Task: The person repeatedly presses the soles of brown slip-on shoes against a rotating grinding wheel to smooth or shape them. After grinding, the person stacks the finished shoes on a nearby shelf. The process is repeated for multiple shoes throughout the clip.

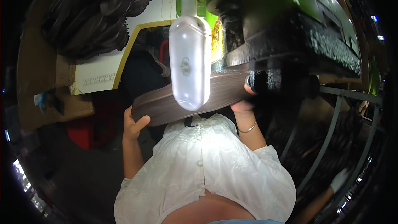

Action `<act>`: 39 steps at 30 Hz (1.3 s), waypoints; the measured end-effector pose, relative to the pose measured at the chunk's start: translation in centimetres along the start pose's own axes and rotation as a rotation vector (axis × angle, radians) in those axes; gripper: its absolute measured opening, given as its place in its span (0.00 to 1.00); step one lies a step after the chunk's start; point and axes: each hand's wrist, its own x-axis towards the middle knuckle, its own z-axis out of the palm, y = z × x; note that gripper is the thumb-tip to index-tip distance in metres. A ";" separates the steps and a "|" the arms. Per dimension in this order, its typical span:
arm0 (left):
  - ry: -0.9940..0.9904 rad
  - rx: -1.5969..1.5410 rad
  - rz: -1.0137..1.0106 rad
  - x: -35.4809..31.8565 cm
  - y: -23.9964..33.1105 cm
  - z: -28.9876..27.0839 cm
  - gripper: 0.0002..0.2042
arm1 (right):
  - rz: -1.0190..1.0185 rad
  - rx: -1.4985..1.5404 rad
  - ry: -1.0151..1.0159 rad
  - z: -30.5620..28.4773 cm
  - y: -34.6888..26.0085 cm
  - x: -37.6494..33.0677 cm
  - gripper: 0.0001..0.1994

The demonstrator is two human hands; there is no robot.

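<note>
A long dark brown piece shaped like a shoe sole [155, 107], with fine lines along its side, is held out level in front of my body. My left hand [134, 125] closes on its rounded left end, thumb on the near face. At the other end my right hand [243, 103] grips it beside the black lower part of a green machine [286, 20]; some of those fingers are hidden. A bright white lamp [190, 64] hangs in front and covers the middle of the piece. Where the piece meets the machine cannot be made out.
Several glossy dark brown pieces [91, 20] are heaped on the white table [93, 74], upper left. Below stands a red stool [89, 130]. At right is a grey metal rack [331, 128] with dark things inside; another person's gloved hand [340, 179] shows near it.
</note>
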 end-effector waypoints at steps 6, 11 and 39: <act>-0.082 0.096 -0.116 0.2 -1.5 -1.8 0.22 | -0.095 -0.076 -0.177 2.8 0.5 -0.1 0.17; -0.295 0.517 -0.194 2.7 -5.3 1.0 0.22 | -0.145 -0.286 -0.306 4.5 -1.7 1.2 0.17; 0.012 0.033 0.202 5.9 -2.3 14.6 0.12 | -0.376 -0.490 0.021 -3.9 -16.6 -1.3 0.20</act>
